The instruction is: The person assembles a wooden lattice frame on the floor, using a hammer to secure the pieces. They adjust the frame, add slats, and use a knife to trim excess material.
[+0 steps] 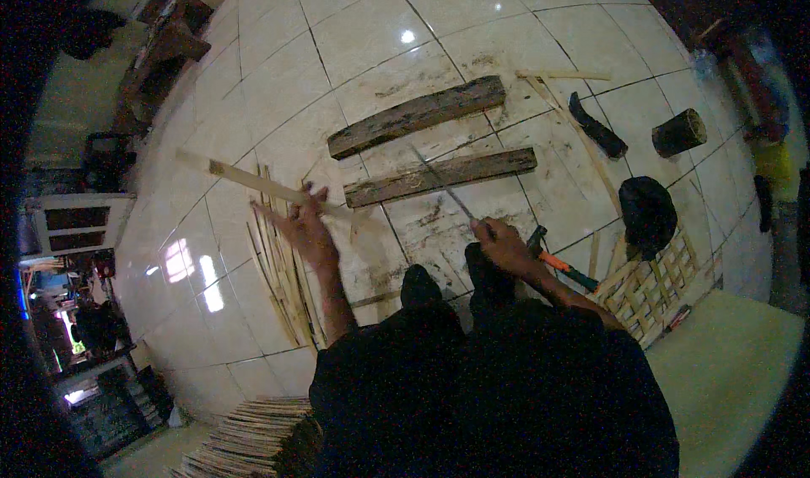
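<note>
At far left on the tiled floor, a pale bamboo slat, held up over the tiles, long axis slanting from upper left down to lower right, both ends blurred. Gripped partway along by the left hand, thumb and fingers about it; cannot tell exactly how each finger sits. Just below, loosely fanned on the tiles, split bamboo strips.

In the middle, well to the right of most of the slat, two timber blocks, roughly side by side: a farther block and a nearer block, both rising toward the right. Near the nearer block's left end, the slat's blurred right end; cannot tell whether touching or only overlapping in the view.

Across the nearer block in the view, a thin-bladed knife, tip up and to the left, steeper than the slat. Clenched round the handle, the right hand, to the right of the slat and well apart from it. Plainly nearer to the slat: the left hand.

Farther right, beside the right forearm, an orange-handled hammer, then a woven bamboo lattice, partly under a black bundle.
</note>
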`<state>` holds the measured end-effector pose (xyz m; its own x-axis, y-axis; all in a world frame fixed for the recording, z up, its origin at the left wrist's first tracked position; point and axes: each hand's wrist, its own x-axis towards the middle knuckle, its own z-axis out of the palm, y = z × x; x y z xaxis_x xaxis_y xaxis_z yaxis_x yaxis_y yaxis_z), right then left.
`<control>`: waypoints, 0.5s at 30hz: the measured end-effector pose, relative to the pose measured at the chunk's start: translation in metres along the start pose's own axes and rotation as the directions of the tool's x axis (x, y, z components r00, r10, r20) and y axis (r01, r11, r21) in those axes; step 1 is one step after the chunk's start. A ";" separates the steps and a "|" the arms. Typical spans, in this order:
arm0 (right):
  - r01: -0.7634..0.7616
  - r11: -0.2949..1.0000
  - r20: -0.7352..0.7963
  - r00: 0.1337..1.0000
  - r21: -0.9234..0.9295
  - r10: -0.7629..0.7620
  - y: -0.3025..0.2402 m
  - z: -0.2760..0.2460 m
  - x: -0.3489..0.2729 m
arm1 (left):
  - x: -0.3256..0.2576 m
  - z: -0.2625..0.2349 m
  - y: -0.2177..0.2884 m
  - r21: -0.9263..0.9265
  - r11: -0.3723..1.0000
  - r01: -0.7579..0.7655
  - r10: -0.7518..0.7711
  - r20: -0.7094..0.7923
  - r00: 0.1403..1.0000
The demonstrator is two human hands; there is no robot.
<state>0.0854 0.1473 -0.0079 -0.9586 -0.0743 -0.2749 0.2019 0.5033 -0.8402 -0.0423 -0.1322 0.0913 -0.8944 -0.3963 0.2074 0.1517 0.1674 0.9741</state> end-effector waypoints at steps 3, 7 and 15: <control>-0.164 0.981 0.038 0.986 0.103 0.161 -0.022 -0.017 -0.008 | 0.041 -0.052 0.020 -0.026 0.999 0.039 -0.039 -0.006 0.999; -0.214 0.937 0.081 0.977 0.278 0.199 -0.011 -0.007 -0.016 | 0.039 -0.049 0.059 -0.124 0.992 -0.040 0.058 0.141 0.988; -0.138 0.966 0.026 0.990 0.217 0.135 0.003 0.006 -0.019 | 0.007 -0.010 0.051 0.158 0.985 0.074 -0.108 0.216 0.970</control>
<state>0.1055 0.1456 -0.0080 -0.9170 -0.0278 -0.3979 0.3706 0.3096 -0.8757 -0.0371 -0.1354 0.1429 -0.9752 -0.2074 0.0770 0.0168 0.2779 0.9605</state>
